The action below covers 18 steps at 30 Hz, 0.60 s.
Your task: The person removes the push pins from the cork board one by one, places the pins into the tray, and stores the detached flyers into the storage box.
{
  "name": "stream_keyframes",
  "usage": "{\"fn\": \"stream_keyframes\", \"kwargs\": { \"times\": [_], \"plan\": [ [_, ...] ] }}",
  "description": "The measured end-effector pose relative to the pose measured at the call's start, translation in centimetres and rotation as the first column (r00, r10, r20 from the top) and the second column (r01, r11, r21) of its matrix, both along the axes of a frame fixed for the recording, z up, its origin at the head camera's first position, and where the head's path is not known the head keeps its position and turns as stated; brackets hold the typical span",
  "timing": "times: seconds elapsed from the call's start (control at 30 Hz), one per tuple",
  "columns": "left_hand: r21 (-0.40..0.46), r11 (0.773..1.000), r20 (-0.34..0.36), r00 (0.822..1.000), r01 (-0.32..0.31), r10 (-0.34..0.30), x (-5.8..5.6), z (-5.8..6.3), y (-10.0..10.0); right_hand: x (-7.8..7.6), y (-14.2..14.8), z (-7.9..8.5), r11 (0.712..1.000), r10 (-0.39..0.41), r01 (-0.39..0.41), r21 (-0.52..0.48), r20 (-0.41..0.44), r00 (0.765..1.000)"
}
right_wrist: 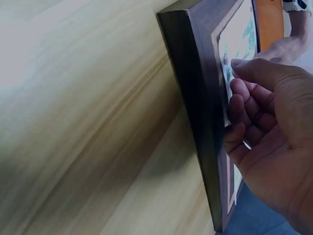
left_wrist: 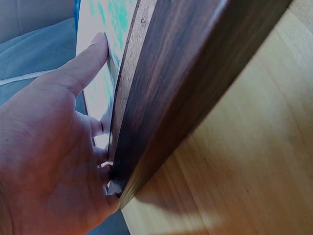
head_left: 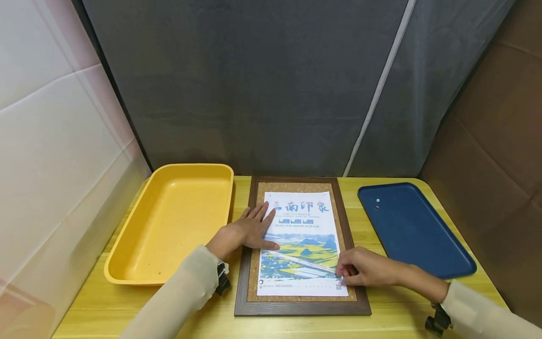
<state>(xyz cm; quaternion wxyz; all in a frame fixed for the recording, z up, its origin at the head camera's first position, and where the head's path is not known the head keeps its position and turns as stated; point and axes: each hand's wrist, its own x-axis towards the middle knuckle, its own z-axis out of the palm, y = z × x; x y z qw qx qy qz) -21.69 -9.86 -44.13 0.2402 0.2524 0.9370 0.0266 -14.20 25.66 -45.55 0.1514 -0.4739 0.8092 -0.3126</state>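
Observation:
A printed poster [head_left: 302, 221] with a blue, green and yellow landscape lies on a cork board [head_left: 254, 263] in a dark wooden frame [head_left: 302, 309]. Spread over the poster's left edge, my left hand [head_left: 253, 229] presses it with straight fingers. In the left wrist view its thumb [left_wrist: 88, 61] lies on the paper. My right hand [head_left: 364, 268] bends its fingers at the poster's lower right corner. A small pale pin [head_left: 341, 279] shows at its fingertips, mostly hidden. In the right wrist view the thumb [right_wrist: 259, 71] reaches the paper. Tiny dark marks sit at both upper corners.
A deep yellow tray [head_left: 232, 188] stands left of the frame. Right of it lies a flat navy tray [head_left: 423, 226] with small pieces [head_left: 378, 201] near its left edge. All rest on a yellowish wooden table [head_left: 406, 315], with a grey curtain [head_left: 254, 94] behind.

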Motion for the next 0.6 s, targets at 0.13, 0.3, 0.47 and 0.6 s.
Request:
{"fn": "stream_keyframes", "kwargs": {
  "times": [0.13,0.3,0.47,0.6],
  "plan": [
    [0.015,1.000,-0.008,1.000,0.005,-0.005,-0.11,-0.31,-0.14,0.03,0.10,-0.54,1.000,-0.004,0.004,0.002,-0.031,1.000],
    [0.012,1.000,-0.014,1.000,0.011,-0.011,-0.11,-0.31,-0.14,0.04,0.13,-0.82,1.000,-0.017,0.017,-0.010,-0.023,1.000],
    [-0.009,1.000,-0.020,1.000,0.011,-0.011,-0.04,-0.16,-0.07,0.09,0.08,-0.85,1.000,-0.014,0.014,-0.012,-0.022,1.000],
    [-0.008,1.000,-0.017,1.000,0.010,-0.010,-0.07,-0.35,-0.07,0.14,-0.01,-0.88,1.000,-0.002,0.002,-0.007,-0.021,1.000]
  ]
}}
